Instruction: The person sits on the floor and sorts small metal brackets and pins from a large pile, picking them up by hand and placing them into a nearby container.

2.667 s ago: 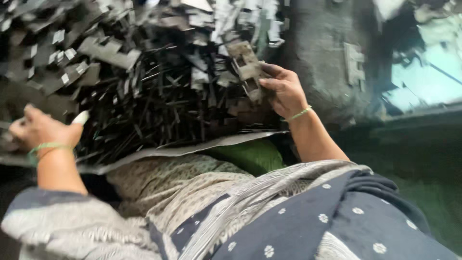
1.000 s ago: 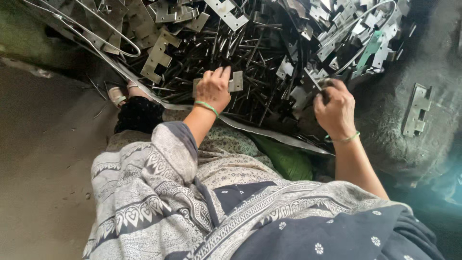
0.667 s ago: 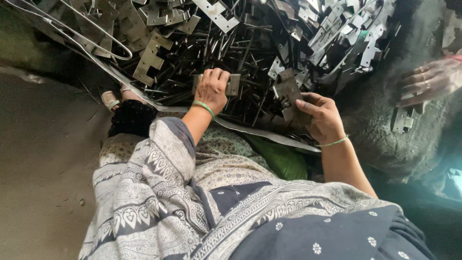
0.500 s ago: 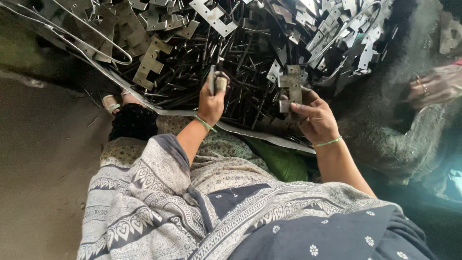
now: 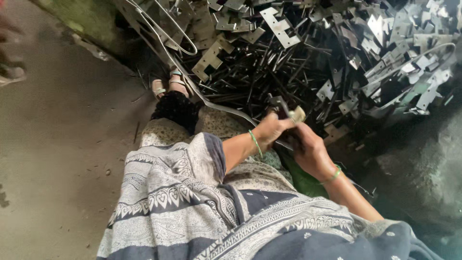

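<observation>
Dim, uneven lighting. The heap of flat grey stamped metal brackets (image 5: 337, 53) catches bright glare on its upper right plates; deep shadow fills gaps between them. Below the heap, both hands show slight motion blur. Frame corners darken and soften.

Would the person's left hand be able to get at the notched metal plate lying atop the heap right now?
Probably not at once: the left hand is closed on a small metal piece with the right hand; the notched plate lies uncovered but farther up.

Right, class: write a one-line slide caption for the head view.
Both hands, left hand and right hand, join small metal pieces beside a heap of flat notched grey metal plates.
</observation>
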